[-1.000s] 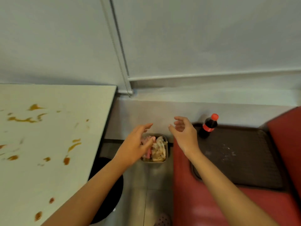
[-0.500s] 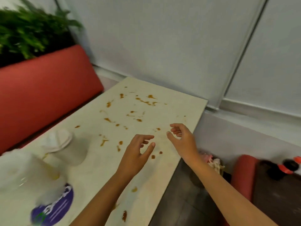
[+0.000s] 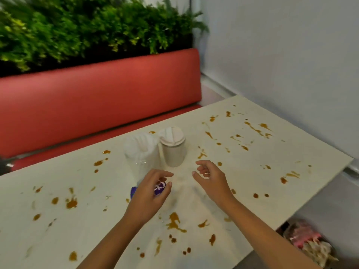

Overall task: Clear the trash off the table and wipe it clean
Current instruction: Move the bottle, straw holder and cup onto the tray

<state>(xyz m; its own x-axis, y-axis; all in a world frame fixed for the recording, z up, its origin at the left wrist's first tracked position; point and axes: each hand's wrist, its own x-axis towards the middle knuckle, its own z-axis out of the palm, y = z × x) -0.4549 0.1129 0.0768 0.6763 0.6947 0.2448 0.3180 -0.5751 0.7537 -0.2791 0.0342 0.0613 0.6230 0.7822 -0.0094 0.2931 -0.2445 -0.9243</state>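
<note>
Your left hand point(image 3: 149, 195) and right hand point(image 3: 211, 179) hover with fingers loosely curled, holding nothing, just in front of a lidded paper cup point(image 3: 172, 147). The cup stands upright on a cream table point(image 3: 97, 226) spattered with brown stains point(image 3: 174, 222). Just left of the cup stands a blurred, clear-wrapped white roll point(image 3: 140, 154). Your left hand hides most of its purple label, and you cannot tell whether it touches the roll. Far right of the cup, below the table edge, crumpled pink and white trash point(image 3: 303, 237) is partly cut off.
</note>
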